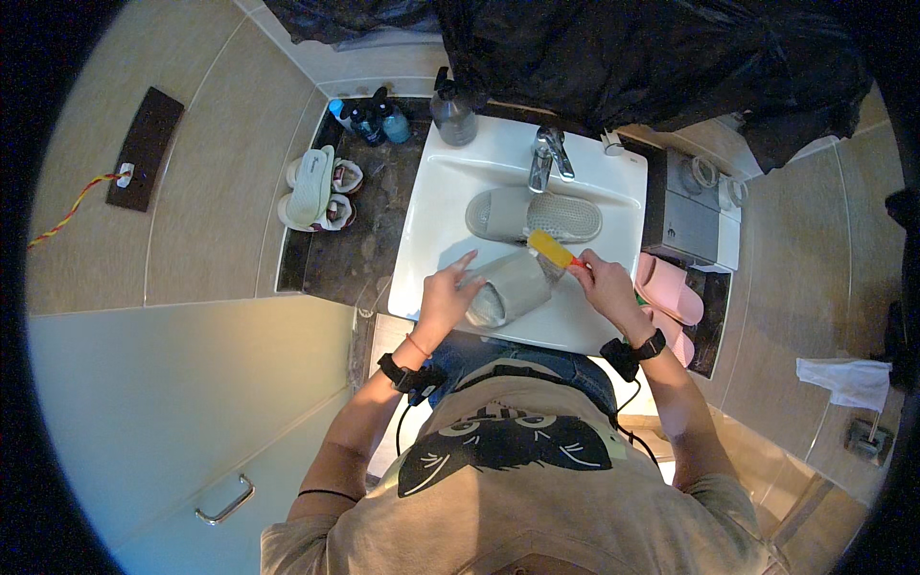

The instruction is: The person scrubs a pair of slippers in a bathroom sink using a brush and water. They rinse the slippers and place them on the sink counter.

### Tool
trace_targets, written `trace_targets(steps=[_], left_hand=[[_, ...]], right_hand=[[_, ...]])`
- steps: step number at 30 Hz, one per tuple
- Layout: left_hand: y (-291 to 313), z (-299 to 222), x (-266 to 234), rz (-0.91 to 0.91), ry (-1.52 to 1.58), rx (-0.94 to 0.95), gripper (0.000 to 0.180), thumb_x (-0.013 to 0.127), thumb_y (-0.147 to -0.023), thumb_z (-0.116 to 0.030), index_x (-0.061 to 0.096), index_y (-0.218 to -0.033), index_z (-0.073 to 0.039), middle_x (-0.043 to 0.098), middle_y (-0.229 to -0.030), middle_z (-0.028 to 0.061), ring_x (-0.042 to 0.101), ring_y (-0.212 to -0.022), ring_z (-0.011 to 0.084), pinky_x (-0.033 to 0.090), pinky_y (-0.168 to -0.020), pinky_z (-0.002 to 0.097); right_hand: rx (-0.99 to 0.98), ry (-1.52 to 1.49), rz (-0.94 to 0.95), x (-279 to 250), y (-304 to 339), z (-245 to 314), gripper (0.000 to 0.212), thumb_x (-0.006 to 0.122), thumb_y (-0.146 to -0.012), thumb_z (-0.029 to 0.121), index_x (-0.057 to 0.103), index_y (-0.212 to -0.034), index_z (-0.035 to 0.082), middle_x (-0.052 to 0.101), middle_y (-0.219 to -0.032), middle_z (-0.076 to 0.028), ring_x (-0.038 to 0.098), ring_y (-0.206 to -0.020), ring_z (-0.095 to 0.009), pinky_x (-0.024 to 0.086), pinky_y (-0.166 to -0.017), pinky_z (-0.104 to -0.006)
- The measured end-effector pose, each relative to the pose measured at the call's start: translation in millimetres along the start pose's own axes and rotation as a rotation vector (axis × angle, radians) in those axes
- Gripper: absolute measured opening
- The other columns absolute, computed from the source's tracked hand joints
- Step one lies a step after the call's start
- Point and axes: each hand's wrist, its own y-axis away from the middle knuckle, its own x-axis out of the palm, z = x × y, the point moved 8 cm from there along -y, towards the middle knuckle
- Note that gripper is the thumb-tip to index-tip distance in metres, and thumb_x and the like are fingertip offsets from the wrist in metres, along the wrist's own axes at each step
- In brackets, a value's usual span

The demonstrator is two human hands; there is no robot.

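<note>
In my right hand (604, 287) is a brush with a yellow head (551, 247) and a red handle, my fingers closed round the handle. The yellow part is over the far right end of a grey slipper (519, 287), which lies at a slant near the front of the white sink (436, 182). My left hand (447, 297) grips this slipper at its left end, with one finger stretched out above it. Behind it, under the faucet (544, 158), a matching grey slipper (494, 213) rests in the basin, sole down.
Pump bottles (453, 115) stand at the sink's back left. Pale shoes (311, 192) are stacked on the dark counter (369, 240) at left. On the right are a grey box (680, 216) and pink slippers (669, 287). Black sheeting (623, 57) hangs behind.
</note>
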Motion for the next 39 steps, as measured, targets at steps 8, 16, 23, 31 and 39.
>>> trace_targets(steps=[8,16,23,31,39], left_hand=[[-3,40,6,-0.013,0.064,-0.002,0.053,0.077,-0.081,-0.021,0.061,-0.131,-0.011,0.071,-0.085,0.0194,0.071,-0.077,0.0257,0.055,-0.071,0.0324],[10,73,-88,-0.017,0.070,-0.117,0.052,0.079,-0.081,-0.021,0.063,-0.130,-0.011,0.074,-0.092,0.0135,0.064,-0.078,0.0081,0.053,-0.073,0.0270],[21,86,-141,-0.181,0.156,-0.172,0.050,0.075,-0.084,-0.008,0.061,-0.132,-0.006,0.074,-0.092,0.0084,0.060,-0.082,0.0047,0.052,-0.075,0.0235],[-4,99,-118,-0.134,0.245,-0.083,0.044,0.071,-0.085,-0.005,0.062,-0.128,-0.004,0.074,-0.093,0.0071,0.061,-0.081,0.0058,0.051,-0.073,0.0236],[-124,88,-14,0.093,0.387,0.150,0.036,0.069,-0.087,-0.005,0.065,-0.122,-0.004,0.068,-0.118,0.0109,0.063,-0.108,0.0132,0.049,-0.093,0.0277]], right_hand=[[-0.051,-0.096,0.271,40,9,27,0.036,0.056,-0.094,0.047,0.061,-0.102,0.011,0.066,-0.074,-0.019,0.065,-0.072,-0.041,0.049,-0.063,-0.0526],[-0.112,-0.336,-0.089,65,-69,-10,0.032,0.065,-0.092,0.036,0.070,-0.101,0.006,0.068,-0.082,-0.015,0.066,-0.082,-0.031,0.051,-0.075,-0.0374],[0.010,-0.590,0.127,115,-103,4,0.032,0.067,-0.090,0.033,0.073,-0.111,0.009,0.073,-0.098,-0.016,0.070,-0.088,-0.028,0.053,-0.081,-0.0361],[0.043,-0.649,0.050,18,-38,-32,0.027,0.066,-0.092,0.021,0.072,-0.111,0.003,0.074,-0.098,-0.012,0.068,-0.087,-0.017,0.052,-0.080,-0.0301],[0.085,-0.572,0.149,-6,9,-45,0.025,0.068,-0.091,0.018,0.072,-0.111,0.004,0.074,-0.094,-0.012,0.067,-0.084,-0.014,0.052,-0.078,-0.0281]])
